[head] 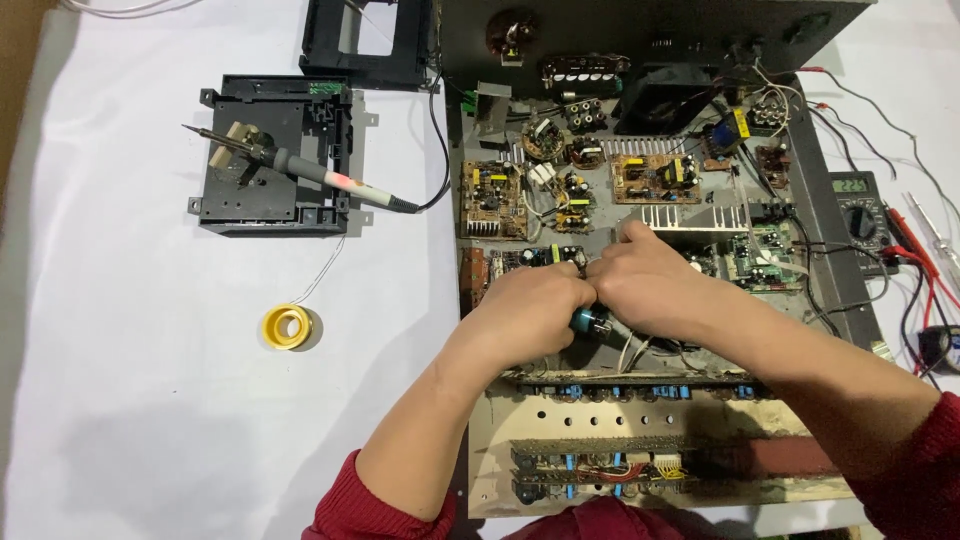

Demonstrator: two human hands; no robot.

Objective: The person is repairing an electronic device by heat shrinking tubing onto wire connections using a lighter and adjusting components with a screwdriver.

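A white-covered counter (150, 420) carries an opened metal chassis (640, 300) filled with circuit boards, reaching from the far edge to the near edge, right of the middle. Toward the far left corner lies a black plastic frame (275, 155) with a soldering iron (300, 170) resting across it, a second black frame (370, 40) at the far edge, and a yellow spool of solder wire (289, 327) nearer the middle. By the right edge sit a multimeter (862, 215) and its red and black leads (915, 270).
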